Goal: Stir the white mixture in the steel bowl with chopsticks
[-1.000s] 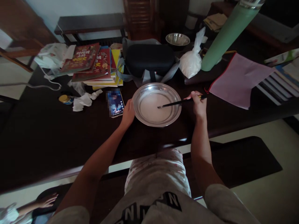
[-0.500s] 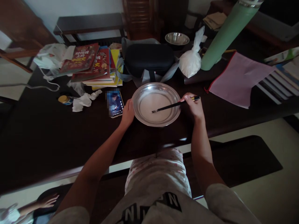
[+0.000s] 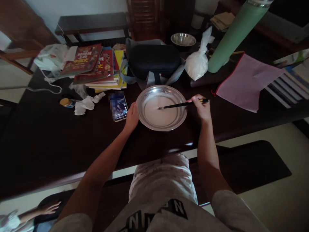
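Note:
A shallow steel basin (image 3: pixel 161 126) sits on the dark table before me, holding a pale, milky liquid (image 3: pixel 160 116). My left hand (image 3: pixel 132 115) grips the basin's left rim, its fingers partly hidden by the basin's side. Closed around black chopsticks (image 3: pixel 177 105), my right hand (image 3: pixel 201 107) is at the basin's right edge. The chopsticks slant leftward over the rim, and their tips meet the liquid near the middle. Whether there is one stick or a pair pressed together is hard to make out. Just left of my left hand lies a lit phone (image 3: pixel 120 108).
Behind the basin stand a black case (image 3: pixel 154 61), a tied bag of white powder (image 3: pixel 196 66) and a tall green bottle (image 3: pixel 238 37). Stacked books (image 3: pixel 83 59), crumpled tissues (image 3: pixel 84 105) and a small jar (image 3: pixel 67 103) lie left. A pink mesh pouch (image 3: pixel 248 80) lies right. Another person's hand (image 3: pixel 50 208) shows lower left.
My right hand has risen slightly, and the chopsticks' tips have shifted a little away from me and to the right in the liquid. My left hand stays on the basin.

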### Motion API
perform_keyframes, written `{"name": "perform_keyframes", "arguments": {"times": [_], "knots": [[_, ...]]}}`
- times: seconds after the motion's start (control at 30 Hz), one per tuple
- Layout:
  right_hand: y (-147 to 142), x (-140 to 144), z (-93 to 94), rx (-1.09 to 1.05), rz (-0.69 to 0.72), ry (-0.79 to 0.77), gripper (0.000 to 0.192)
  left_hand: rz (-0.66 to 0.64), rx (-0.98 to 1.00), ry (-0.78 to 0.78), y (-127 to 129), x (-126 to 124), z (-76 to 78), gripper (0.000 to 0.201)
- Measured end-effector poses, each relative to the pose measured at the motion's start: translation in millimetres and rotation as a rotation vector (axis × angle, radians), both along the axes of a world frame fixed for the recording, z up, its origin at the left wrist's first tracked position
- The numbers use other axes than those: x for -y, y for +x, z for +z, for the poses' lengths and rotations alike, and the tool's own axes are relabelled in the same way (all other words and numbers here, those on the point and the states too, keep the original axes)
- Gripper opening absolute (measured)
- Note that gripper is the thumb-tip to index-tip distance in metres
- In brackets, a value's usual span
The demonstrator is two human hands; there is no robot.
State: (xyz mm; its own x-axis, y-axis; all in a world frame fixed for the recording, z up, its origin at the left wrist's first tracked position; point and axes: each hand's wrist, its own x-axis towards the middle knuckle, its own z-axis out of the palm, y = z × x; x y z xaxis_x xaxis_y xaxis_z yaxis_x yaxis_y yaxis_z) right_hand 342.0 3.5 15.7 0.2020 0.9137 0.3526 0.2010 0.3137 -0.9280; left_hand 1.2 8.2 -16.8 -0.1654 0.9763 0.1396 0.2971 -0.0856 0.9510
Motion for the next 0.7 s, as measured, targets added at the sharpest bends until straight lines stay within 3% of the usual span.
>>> {"name": "perform_keyframes", "arguments": {"times": [0.1,0.27,0.43,0.6,0.7], "knots": [[2.1,0.3,-0.1,-0.047,-0.078,0.003,0.061,0.001,0.014,-0.001,0.0,-0.1,0.0,0.037],[-0.9,1.7,0.9,0.006,0.101,-0.050,0.057,-0.001,-0.019,-0.008,0.2,0.7,1.8,0.040],[2.4,0.6,-0.8,-0.040,-0.078,0.000,0.058,-0.011,-0.008,-0.003,0.5,2.1,2.6,0.045],[0.7,2.6,-0.1,0.006,0.071,-0.059,0.058,-0.010,-0.013,-0.001,1.1,2.8,4.3,0.042],[0.2,2.0,1.0,0.011,0.038,-0.044,0.060,-0.008,-0.021,-0.013,1.3,2.9,5.9,0.038]]}}
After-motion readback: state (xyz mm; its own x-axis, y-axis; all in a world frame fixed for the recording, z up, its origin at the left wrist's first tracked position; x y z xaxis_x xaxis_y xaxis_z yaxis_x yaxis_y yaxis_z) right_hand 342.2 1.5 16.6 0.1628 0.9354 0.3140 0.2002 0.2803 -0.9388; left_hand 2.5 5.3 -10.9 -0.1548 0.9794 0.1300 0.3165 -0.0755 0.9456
